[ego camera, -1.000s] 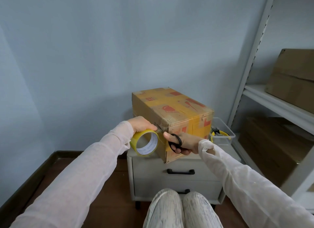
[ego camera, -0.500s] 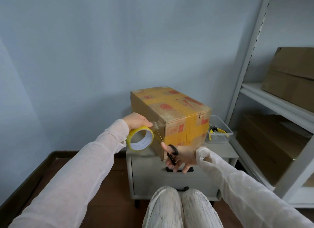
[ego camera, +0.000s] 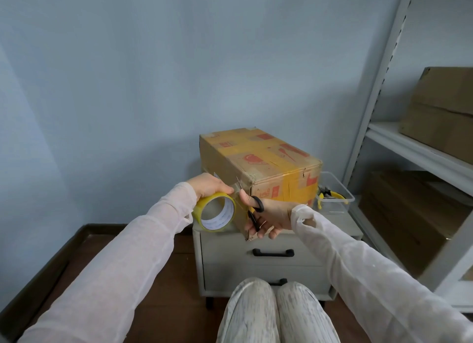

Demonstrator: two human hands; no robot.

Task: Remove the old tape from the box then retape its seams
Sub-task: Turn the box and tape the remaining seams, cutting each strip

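A cardboard box (ego camera: 258,161) with red print and yellowish tape strips lies on a grey drawer cabinet (ego camera: 256,263). My left hand (ego camera: 208,186) grips a yellow tape roll (ego camera: 215,212) beside the box's near left corner. A clear strip of tape runs from the roll to the box's left side. My right hand (ego camera: 271,218) holds black-handled scissors (ego camera: 252,207), thumb through one loop. Their blades point up at the tape strip close to the near corner.
A clear plastic tub (ego camera: 335,197) with yellow-handled pliers sits right of the box on the cabinet. A white metal shelf rack (ego camera: 419,148) stands at the right, holding brown cardboard boxes (ego camera: 445,112). My knees (ego camera: 276,312) are in front of the cabinet drawers.
My right hand with the scissors dropped below the box corner, then rose again so the blades meet the tape strip. The roll in my left hand stayed at the box's left side.
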